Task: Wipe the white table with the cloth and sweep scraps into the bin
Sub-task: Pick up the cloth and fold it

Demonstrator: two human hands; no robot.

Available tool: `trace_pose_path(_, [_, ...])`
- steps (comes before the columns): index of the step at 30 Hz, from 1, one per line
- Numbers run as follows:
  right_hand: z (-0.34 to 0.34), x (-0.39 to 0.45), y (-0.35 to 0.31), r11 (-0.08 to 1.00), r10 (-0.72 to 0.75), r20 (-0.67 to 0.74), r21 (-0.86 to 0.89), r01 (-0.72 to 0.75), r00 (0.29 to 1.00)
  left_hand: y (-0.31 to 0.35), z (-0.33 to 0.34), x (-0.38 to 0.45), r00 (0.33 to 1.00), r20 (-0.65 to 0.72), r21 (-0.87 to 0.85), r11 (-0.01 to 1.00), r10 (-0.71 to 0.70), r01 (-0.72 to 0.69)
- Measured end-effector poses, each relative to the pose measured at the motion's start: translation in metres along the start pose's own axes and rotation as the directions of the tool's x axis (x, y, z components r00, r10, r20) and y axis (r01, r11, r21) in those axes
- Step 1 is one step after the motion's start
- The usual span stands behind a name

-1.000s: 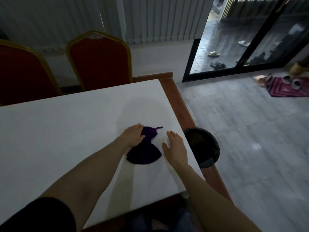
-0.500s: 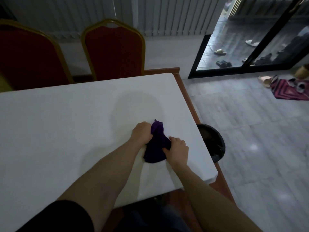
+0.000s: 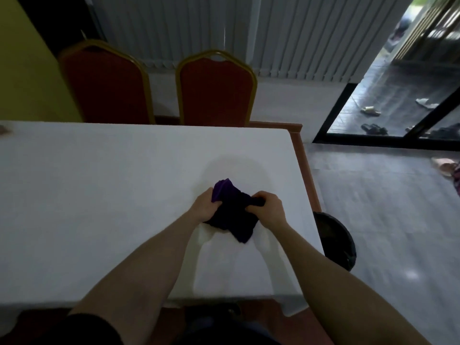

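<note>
A dark purple cloth lies bunched on the white table, near its right end. My left hand grips the cloth's left edge, and my right hand grips its right edge, so the cloth is stretched between them. The lower part of the cloth rests on the table top. A black round bin stands on the floor just past the table's right edge, partly hidden by the table. No scraps show on the table.
Two red chairs with gold frames stand behind the table's far side. A wooden rim runs along the table's right edge. Grey tiled floor lies to the right, with sandals near a glass door.
Both hands went from lying flat on and beside the cloth to gripping it and gathering it up. The view has swung left, so the bin sits further right.
</note>
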State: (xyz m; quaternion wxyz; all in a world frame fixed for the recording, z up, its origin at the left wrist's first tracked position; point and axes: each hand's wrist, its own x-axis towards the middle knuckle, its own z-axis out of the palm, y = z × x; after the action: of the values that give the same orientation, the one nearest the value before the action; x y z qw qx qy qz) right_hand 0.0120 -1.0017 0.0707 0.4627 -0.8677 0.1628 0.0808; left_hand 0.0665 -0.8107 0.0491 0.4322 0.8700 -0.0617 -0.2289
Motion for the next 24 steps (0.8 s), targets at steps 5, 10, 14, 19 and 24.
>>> trace_pose_path(5, [-0.001, 0.010, -0.050, 0.957, -0.255, 0.138, -0.105, 0.270, 0.957, -0.017, -0.017, -0.020, 0.984, 0.018, -0.478, 0.863, -0.177, 0.164])
trace_pose_path(10, [0.003, 0.015, -0.104, 0.844, -0.385, 0.379, -0.224, 0.487, 0.842, -0.029, -0.026, -0.042, 0.986, 0.120, -0.791, 0.590, -0.113, 0.164])
trace_pose_path(14, [0.007, 0.018, -0.138, 0.780, -0.440, 0.489, -0.208, 0.591, 0.753, -0.038, -0.036, -0.059, 0.987, 0.156, -0.905, 0.406, 0.038, 0.128])
trace_pose_path(19, [0.030, 0.026, -0.168, 0.755, -0.474, 0.538, -0.159, 0.636, 0.697, -0.062, -0.062, -0.072, 0.991, 0.116, -0.907, 0.400, -0.071, 0.135])
trace_pose_path(24, [0.080, 0.034, -0.199, 0.831, -0.450, 0.529, -0.046, 0.554, 0.719, -0.096, -0.113, -0.097, 0.992, 0.050, -0.933, 0.350, -0.118, 0.088])
